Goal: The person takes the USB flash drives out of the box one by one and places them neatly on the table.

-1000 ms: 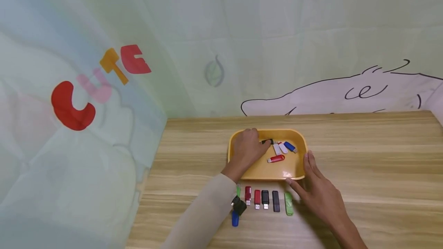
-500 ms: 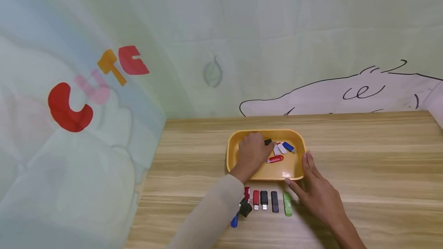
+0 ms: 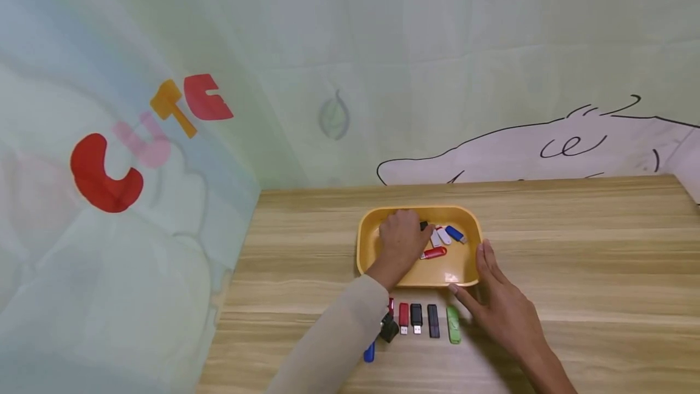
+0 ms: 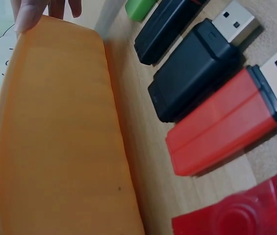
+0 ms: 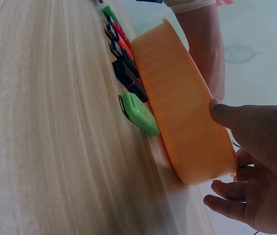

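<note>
My left hand [image 3: 401, 239] reaches down into a yellow plastic tray [image 3: 462, 267]. Its fingertips are hidden; a black USB stick [image 3: 423, 225] shows just past the hand, and I cannot tell whether it is held. A red USB stick [image 3: 435, 253], a blue one [image 3: 455, 234] and white ones [image 3: 443, 236] lie on the tray floor. At the tray's near right corner, my right hand [image 3: 505, 312] holds on, thumb [image 5: 221, 112] at the front rim and fingers along the right side.
Before the tray, USB sticks lie in a row on the wooden table [image 3: 601, 272]: dark red [image 4: 231, 210], red [image 3: 403, 315], black [image 3: 417, 316], dark grey [image 3: 434, 321] and green [image 3: 453, 324]. A blue one [image 3: 369, 352] lies nearer, partly under the left sleeve [image 3: 333, 333]. A printed curtain [image 3: 284, 78] stands behind.
My left hand has shifted slightly right inside the tray, covering more of the black USB stick, and its sleeve now hides more of the row's left end. The right hand keeps its place at the tray.
</note>
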`<state>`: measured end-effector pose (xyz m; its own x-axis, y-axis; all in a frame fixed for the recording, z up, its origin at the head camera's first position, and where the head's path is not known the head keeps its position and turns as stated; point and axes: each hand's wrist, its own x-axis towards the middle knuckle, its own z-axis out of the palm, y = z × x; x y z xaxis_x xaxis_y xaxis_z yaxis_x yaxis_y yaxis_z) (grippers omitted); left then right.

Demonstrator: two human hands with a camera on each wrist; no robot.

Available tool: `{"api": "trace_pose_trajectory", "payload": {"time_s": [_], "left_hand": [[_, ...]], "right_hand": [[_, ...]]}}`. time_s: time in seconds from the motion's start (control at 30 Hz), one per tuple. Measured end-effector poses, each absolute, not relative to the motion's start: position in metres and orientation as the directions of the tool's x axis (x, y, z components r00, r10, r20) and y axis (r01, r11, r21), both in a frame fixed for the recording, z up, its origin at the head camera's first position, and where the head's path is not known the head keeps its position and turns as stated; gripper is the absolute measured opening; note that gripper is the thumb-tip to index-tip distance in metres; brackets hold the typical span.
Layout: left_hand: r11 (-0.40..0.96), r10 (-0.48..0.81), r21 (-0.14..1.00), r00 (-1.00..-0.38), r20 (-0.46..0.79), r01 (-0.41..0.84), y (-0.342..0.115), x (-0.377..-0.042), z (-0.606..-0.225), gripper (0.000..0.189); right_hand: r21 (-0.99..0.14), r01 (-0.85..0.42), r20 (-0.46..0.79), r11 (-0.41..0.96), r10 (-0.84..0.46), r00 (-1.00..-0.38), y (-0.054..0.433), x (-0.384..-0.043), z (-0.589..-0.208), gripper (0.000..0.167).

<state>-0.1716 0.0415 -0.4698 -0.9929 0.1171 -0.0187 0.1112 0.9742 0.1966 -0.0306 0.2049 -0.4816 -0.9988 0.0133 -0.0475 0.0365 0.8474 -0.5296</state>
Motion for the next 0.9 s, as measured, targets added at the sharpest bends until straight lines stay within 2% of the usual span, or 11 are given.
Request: {"api": "trace_pose_trajectory", "payload": {"time_s": [0.13, 0.3, 0.9], "left_hand": [[0.977, 0.131, 0.173, -0.991, -0.014, 0.127, 0.0412, -0.172, -0.4701, 0.043], [0.978, 0.146, 0.154, -0.989, -0.01, 0.143, 0.0403, -0.1725, -0.4695, 0.049], [0.965, 0.153, 0.225, -0.985, -0.074, 0.133, 0.0384, -0.1665, -0.4642, 0.047]], "right_hand": [[-0.531, 0.033, -0.042, 0.847, 0.012, -0.999, 0.2047, -0.0303, -0.4817, 0.104], [-0.534, 0.031, -0.038, 0.845, 0.013, -0.999, 0.2052, -0.03, -0.4821, 0.103], [-0.527, 0.043, -0.06, 0.849, 0.013, -0.998, 0.2044, -0.0303, -0.4816, 0.104]]}}
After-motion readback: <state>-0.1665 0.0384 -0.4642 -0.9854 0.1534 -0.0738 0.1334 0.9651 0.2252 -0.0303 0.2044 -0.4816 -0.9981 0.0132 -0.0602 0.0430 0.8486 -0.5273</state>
